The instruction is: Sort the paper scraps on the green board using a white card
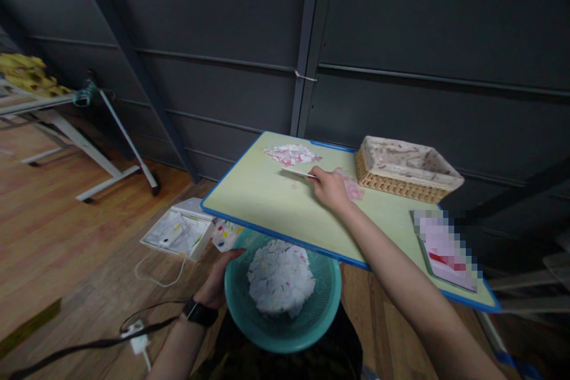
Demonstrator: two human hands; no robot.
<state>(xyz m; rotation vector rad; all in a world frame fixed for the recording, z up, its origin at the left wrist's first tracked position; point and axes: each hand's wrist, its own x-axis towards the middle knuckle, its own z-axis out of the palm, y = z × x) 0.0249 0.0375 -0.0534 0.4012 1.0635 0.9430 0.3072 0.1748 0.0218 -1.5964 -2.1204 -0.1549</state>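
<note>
My left hand [217, 284], a dark watch on its wrist, is closed on the left rim of a teal plastic colander [328, 297]. Inside the colander lies a heap of white paper scraps [281, 278] with a few coloured flecks. Over the yellow-green tabletop [249, 184], my right hand [330, 189] grips a thin flat pale piece [297, 173], seen nearly edge-on. Beyond its tip sits a pile of white and pink paper bits [294, 154]. More pink bits [351, 185] lie just right of my right hand, partly hidden by it.
A lined wicker basket [401, 181] stands at the table's back right, near a blurred-out flat item [445, 252]. An open white box [178, 231] lies on the floor at left, by cables and a plug [136, 335]. Dark metal panels [222, 24] rise behind the table.
</note>
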